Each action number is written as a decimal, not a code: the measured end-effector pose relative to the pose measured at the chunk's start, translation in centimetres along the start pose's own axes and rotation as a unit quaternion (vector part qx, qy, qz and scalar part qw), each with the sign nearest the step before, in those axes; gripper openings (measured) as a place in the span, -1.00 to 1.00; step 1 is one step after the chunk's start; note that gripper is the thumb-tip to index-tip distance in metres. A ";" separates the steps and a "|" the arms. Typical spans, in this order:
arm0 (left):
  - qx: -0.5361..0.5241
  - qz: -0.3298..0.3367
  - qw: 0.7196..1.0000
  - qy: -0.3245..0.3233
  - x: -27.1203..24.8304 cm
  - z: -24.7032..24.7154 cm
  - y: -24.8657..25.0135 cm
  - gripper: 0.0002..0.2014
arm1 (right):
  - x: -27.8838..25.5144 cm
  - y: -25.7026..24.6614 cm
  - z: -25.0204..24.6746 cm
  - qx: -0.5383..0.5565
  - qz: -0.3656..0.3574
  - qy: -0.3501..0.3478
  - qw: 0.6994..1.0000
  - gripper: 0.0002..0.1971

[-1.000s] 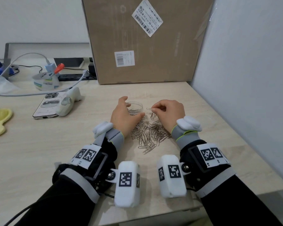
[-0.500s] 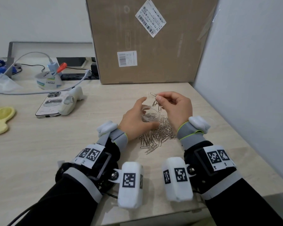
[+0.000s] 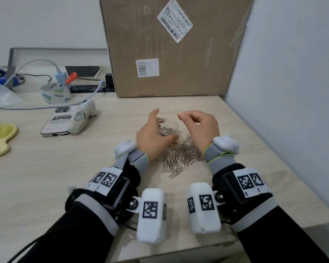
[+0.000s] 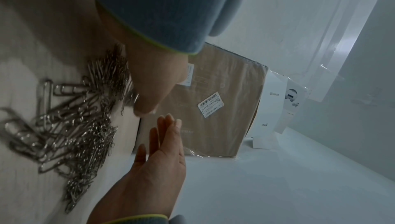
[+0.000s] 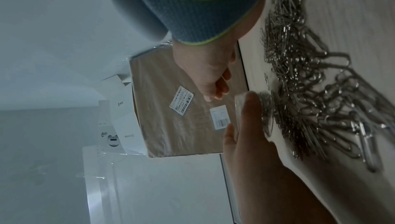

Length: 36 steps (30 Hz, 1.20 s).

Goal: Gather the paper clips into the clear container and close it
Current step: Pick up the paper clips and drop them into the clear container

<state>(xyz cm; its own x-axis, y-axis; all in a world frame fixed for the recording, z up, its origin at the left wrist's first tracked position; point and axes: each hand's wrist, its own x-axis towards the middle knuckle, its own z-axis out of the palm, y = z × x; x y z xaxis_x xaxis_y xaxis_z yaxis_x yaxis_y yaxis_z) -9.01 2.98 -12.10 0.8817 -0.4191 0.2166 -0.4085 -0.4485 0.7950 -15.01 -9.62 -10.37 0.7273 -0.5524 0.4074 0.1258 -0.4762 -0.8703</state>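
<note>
A small round clear container [image 3: 172,123] stands on the table with several paper clips in it. My left hand [image 3: 164,125] grips it, thumb behind and fingers curled round its near wall. In the right wrist view the left thumb [image 5: 250,102] presses on the container [image 5: 240,109]. My right hand [image 3: 182,118] hovers just right of the container's rim, its fingers loosely curled with nothing in them. A loose pile of silver paper clips [image 3: 180,158] lies on the table between my wrists, close to the container. The pile [image 4: 70,126] also shows in the left wrist view.
A large cardboard box [image 3: 175,46] stands right behind the container. A grey wall [image 3: 283,92] runs along the table's right edge. To the left lie a phone [image 3: 59,120], a tape roll [image 3: 54,93], cables and a yellow plastic piece [image 3: 2,137].
My right hand lifted a few clips from the pile to above the container and let them go; it now holds nothing. My left hand has stayed round the container.
</note>
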 end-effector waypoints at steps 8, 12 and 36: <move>0.003 -0.073 0.984 0.164 1.1 -0.9 -0.9 -0.20 | -0.6 0.9 0.7 -0.183 0.008 -0.196 0.963 -0.75; -0.008 -0.072 0.979 0.192 1.3 -1.0 -0.9 -0.22 | -1.0 0.3 1.0 -0.286 -0.048 -0.255 0.922 -0.52; -0.006 -0.041 0.990 0.135 0.9 -0.8 -1.0 -0.27 | 0.0 0.8 0.6 -0.190 -0.029 -0.159 0.968 -0.96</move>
<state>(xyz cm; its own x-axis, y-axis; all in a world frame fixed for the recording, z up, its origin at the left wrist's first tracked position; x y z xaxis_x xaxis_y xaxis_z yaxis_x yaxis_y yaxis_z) -7.61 3.65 -12.23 0.9437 -0.1546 0.2924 -0.3306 -0.4621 0.8229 -14.47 -9.60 -11.28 0.9047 -0.3086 0.2937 -0.0421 -0.7508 -0.6592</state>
